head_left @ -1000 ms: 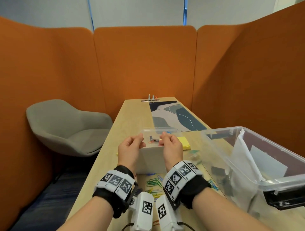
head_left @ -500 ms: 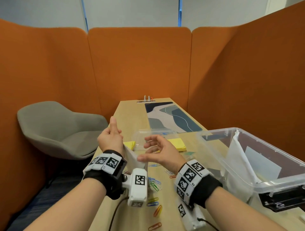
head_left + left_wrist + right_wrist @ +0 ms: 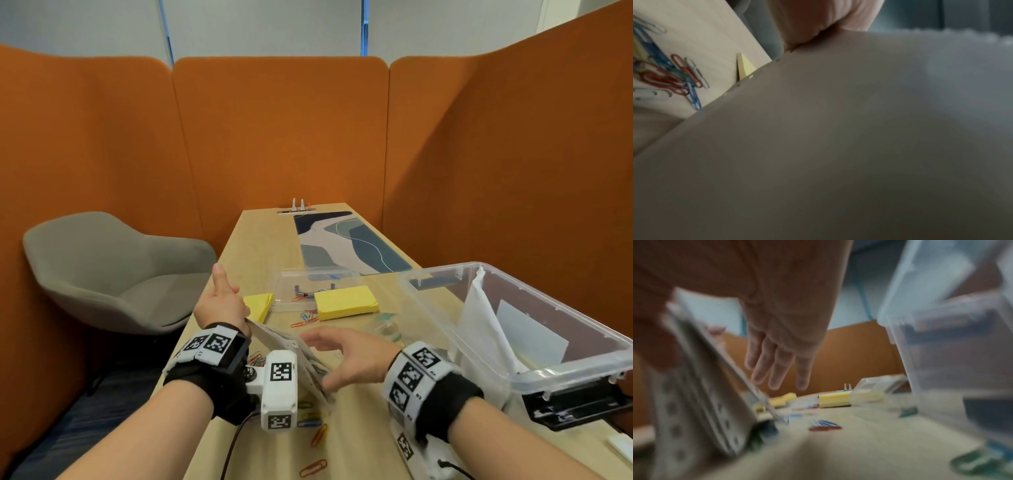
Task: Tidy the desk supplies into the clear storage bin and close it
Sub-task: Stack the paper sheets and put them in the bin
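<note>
My left hand [image 3: 222,303] grips one end of a stack of white perforated sheets [image 3: 281,337], thumb up, and the stack slants down toward me. In the left wrist view the sheets [image 3: 838,129] fill the frame with a finger [image 3: 818,21] on their top edge. My right hand [image 3: 346,356] is open, fingers straight, close to the stack's right face. The clear storage bin [image 3: 431,308] stands open at the right with white paper [image 3: 486,325] inside. Two yellow sticky pads [image 3: 346,301] [image 3: 260,305] and coloured paper clips [image 3: 305,318] lie on the desk.
A small clear box [image 3: 308,281] holding a few bits sits behind the pads. More paper clips [image 3: 313,467] lie near the front edge. A patterned desk mat [image 3: 349,243] covers the far end. A grey chair [image 3: 113,270] stands left of the desk; orange partitions enclose it.
A second ago both hands held the white stack upright in front of me. The right hand has let go and opened; the left has tipped the stack down and drawn it nearer.
</note>
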A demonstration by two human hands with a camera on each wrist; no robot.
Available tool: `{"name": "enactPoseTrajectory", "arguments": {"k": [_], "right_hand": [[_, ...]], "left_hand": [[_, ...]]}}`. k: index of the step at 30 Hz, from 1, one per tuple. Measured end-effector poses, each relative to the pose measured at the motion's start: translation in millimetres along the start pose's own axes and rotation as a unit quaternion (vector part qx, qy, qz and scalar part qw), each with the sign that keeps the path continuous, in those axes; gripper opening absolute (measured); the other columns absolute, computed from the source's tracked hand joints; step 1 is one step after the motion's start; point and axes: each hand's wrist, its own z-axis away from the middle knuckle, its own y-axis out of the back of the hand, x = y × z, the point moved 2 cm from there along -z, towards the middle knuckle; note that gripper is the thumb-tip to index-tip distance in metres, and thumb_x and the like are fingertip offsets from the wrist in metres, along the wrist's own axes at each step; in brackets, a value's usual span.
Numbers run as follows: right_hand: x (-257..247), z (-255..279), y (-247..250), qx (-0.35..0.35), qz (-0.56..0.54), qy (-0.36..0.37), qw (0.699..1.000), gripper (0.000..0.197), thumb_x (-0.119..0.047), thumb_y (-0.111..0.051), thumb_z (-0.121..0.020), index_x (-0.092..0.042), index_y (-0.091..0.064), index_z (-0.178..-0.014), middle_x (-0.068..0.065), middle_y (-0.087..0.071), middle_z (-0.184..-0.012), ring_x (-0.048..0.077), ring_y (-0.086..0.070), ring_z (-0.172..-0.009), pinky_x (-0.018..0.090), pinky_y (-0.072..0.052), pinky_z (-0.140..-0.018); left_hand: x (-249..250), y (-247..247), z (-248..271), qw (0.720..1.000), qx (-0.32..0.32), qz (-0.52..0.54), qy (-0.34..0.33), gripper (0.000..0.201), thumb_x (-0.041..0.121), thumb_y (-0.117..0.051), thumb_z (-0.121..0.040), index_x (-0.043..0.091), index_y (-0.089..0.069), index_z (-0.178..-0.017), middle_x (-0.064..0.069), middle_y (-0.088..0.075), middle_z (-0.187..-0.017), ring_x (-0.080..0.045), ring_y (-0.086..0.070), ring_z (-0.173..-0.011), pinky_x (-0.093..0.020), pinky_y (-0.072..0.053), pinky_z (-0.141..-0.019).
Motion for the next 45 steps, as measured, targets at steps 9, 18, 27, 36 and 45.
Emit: {"name": "enactPoseTrajectory", "arguments": {"k": [9, 18, 27, 36, 45], "right_hand": [[2, -3, 28, 0.279, -0.101, -0.023, 0.955, 0.026, -0.014, -0.052, -0.093, -0.011, -0.061, -0.117, 0.004, -0.068, -0.107, 0.018, -0.064, -0.098, 0.036, -0.051, -0.094], [-18, 0, 18, 0.170, -0.306, 0.010, 0.937, 0.038, -0.006, -0.051, -0.084, -0.007, -0.052, -0.123, 0.004, -0.063, -0.106, 0.015, -0.059, -0.090, 0.026, -0.049, -0.079], [-3, 16, -2, 0.049, -0.150, 0.011, 0.987, 0.089, -0.025, -0.082, -0.064, -0.022, -0.035, -0.140, -0.006, -0.052, -0.135, 0.010, -0.051, -0.121, 0.032, -0.043, -0.105], [6, 3, 29, 0.265, -0.315, 0.022, 0.911, 0.020, -0.004, -0.064, -0.084, -0.019, -0.063, -0.097, 0.000, -0.069, -0.094, 0.018, -0.067, -0.087, 0.030, -0.055, -0.080], [21, 1, 16, 0.254, -0.314, -0.002, 0.915, 0.043, 0.010, -0.076, -0.065, -0.011, -0.063, -0.100, 0.007, -0.070, -0.095, 0.023, -0.065, -0.089, 0.027, -0.056, -0.069]], "left_hand": [[3, -14, 7, 0.972, -0.232, 0.027, 0.006, 0.047, 0.060, -0.049, -0.084, 0.015, -0.061, -0.089, 0.000, -0.063, -0.090, -0.014, -0.057, -0.084, -0.028, -0.045, -0.077], [-14, -18, 22, 0.956, -0.284, -0.017, -0.078, 0.040, 0.047, -0.067, -0.073, 0.012, -0.067, -0.092, -0.008, -0.073, -0.096, -0.023, -0.069, -0.087, -0.033, -0.055, -0.073], [-17, -14, 12, 0.976, -0.197, -0.005, -0.096, 0.028, 0.047, -0.067, -0.077, 0.020, -0.067, -0.079, -0.002, -0.071, -0.088, -0.024, -0.066, -0.085, -0.032, -0.052, -0.073], [-2, -19, 24, 0.890, -0.450, -0.058, -0.030, 0.047, 0.013, -0.073, -0.070, 0.002, -0.062, -0.115, -0.012, -0.070, -0.111, -0.026, -0.066, -0.099, -0.027, -0.057, -0.073], [-34, 0, 23, 0.844, -0.494, -0.206, -0.027, 0.035, -0.006, -0.077, -0.064, 0.001, -0.069, -0.098, -0.009, -0.074, -0.090, -0.019, -0.069, -0.081, -0.021, -0.057, -0.064]]}}
